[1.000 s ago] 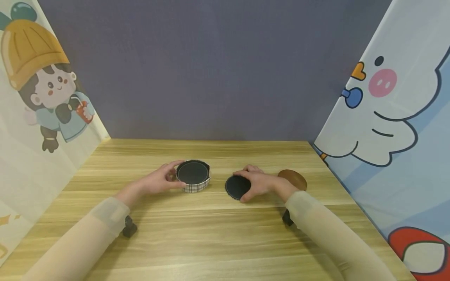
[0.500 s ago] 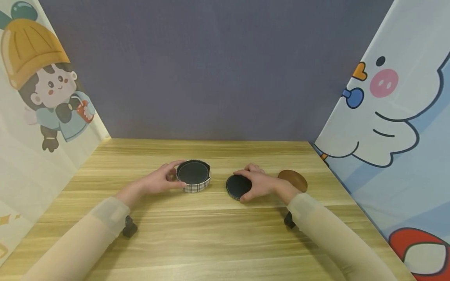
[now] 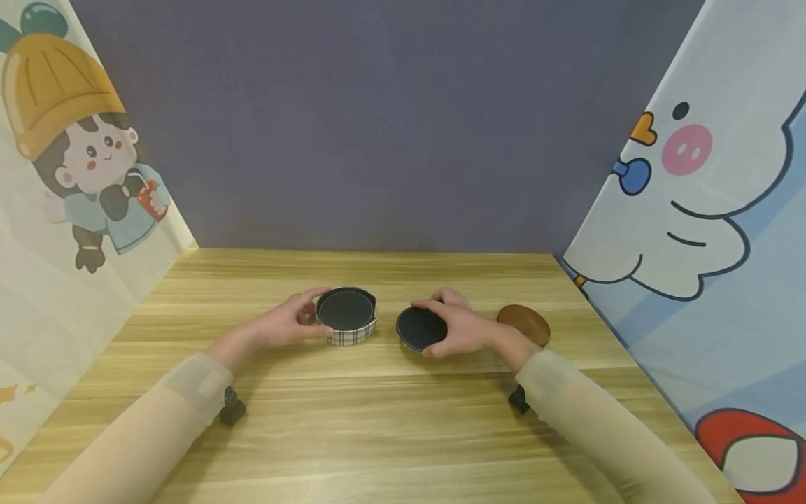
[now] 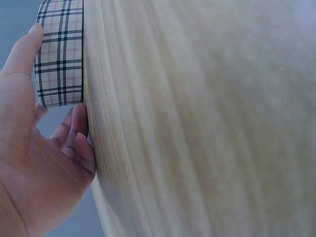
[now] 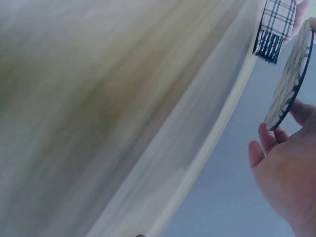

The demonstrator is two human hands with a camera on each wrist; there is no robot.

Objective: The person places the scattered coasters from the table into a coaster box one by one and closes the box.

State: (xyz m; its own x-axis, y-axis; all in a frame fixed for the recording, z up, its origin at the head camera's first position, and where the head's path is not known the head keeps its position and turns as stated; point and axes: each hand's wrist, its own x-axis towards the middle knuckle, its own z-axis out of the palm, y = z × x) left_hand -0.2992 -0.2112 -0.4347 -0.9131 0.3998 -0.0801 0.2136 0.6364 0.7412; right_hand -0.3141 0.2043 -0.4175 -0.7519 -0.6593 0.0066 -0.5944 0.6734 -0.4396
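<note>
Gripping round plaid holder (image 3: 348, 323): left hand (image 3: 285, 323) | right hand (image 3: 462, 327) pinching flat dark disc (image 3: 420, 327) | wood-grain table (image 3: 390, 413)

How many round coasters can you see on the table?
3: one atop the plaid holder, one in the right hand, one brown beside that wrist. More may lie hidden inside the holder.

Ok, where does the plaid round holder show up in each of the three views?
Head: plaid holder at table centre, held by the left hand.
Left wrist: top left, sideways against the table, thumb on its wall.
Right wrist: top right corner, beyond the black disc.
Shared landmark: wooden table.
</note>
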